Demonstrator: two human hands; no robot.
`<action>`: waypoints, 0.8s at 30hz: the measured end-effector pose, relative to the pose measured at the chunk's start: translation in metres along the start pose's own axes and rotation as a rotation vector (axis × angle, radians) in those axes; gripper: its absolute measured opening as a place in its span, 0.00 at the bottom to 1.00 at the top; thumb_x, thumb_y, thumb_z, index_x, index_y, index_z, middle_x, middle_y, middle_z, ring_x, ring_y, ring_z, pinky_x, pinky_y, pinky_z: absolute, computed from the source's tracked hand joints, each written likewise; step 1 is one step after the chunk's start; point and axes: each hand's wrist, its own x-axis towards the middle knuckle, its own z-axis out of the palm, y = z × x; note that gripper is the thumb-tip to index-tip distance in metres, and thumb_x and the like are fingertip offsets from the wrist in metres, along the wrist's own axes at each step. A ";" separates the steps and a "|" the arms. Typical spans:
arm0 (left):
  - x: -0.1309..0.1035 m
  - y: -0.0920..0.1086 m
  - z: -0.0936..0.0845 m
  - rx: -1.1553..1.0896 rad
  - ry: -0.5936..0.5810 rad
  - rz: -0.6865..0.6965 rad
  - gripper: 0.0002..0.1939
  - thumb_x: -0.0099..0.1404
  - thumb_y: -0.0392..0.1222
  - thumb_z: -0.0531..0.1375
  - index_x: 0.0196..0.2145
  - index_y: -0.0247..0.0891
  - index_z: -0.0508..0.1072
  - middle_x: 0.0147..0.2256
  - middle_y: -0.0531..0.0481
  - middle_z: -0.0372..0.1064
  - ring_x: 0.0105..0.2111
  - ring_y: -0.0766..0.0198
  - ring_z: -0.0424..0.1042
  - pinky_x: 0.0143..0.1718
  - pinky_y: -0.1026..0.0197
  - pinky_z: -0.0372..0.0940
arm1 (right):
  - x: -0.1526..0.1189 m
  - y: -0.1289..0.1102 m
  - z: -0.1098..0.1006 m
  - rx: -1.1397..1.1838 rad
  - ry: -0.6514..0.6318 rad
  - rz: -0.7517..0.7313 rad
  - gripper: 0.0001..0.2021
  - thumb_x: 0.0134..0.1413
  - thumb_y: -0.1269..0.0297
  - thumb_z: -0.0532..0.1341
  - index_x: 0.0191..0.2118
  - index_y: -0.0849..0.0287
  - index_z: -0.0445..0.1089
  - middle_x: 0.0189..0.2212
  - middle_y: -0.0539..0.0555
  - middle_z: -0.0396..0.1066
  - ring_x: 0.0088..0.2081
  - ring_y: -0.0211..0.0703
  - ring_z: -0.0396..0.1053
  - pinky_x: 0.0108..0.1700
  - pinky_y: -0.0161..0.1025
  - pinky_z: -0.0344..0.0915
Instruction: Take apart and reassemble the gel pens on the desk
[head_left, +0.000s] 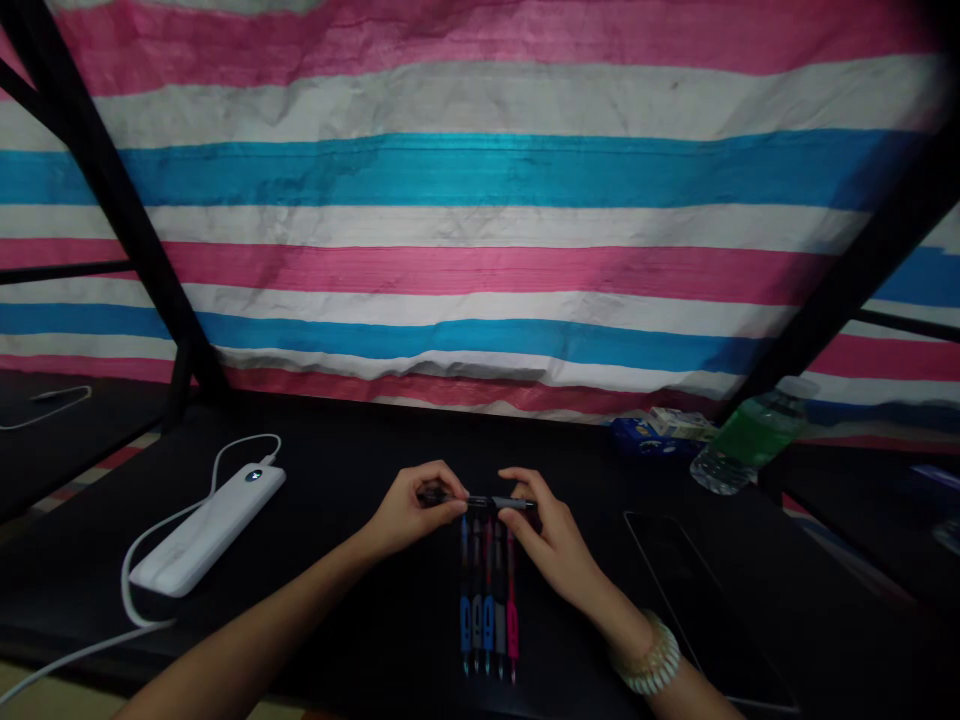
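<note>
Black table (360,640): left hand (420,505) pinches pen (478,501), right hand (551,535) grips its other end; print and power bank (206,535) display illegible from here.

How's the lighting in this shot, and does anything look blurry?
Head view: dim overall, with a brighter patch on the striped sheet; head view: the upper right corner falls nearly black, and the black table shows little detail; head view: the row of pens looks soft.
</note>
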 end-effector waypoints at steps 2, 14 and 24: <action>0.001 -0.003 0.001 -0.056 0.027 -0.054 0.09 0.57 0.41 0.66 0.30 0.33 0.73 0.30 0.48 0.71 0.28 0.66 0.70 0.30 0.64 0.65 | 0.000 0.000 0.000 0.073 0.003 -0.010 0.15 0.62 0.62 0.57 0.53 0.54 0.59 0.30 0.48 0.66 0.27 0.39 0.65 0.30 0.34 0.61; 0.003 -0.004 -0.003 -0.107 0.076 -0.110 0.10 0.55 0.42 0.67 0.29 0.32 0.73 0.28 0.50 0.71 0.24 0.69 0.68 0.26 0.66 0.65 | 0.000 0.004 -0.007 -0.093 0.087 -0.041 0.08 0.63 0.62 0.56 0.34 0.57 0.68 0.24 0.48 0.65 0.25 0.39 0.65 0.28 0.35 0.57; 0.005 -0.005 -0.007 -0.127 0.163 -0.110 0.11 0.52 0.41 0.69 0.28 0.32 0.72 0.29 0.47 0.75 0.24 0.69 0.70 0.26 0.67 0.65 | 0.002 0.005 -0.008 0.001 0.079 -0.051 0.14 0.61 0.62 0.59 0.52 0.56 0.64 0.35 0.53 0.71 0.32 0.41 0.70 0.28 0.33 0.62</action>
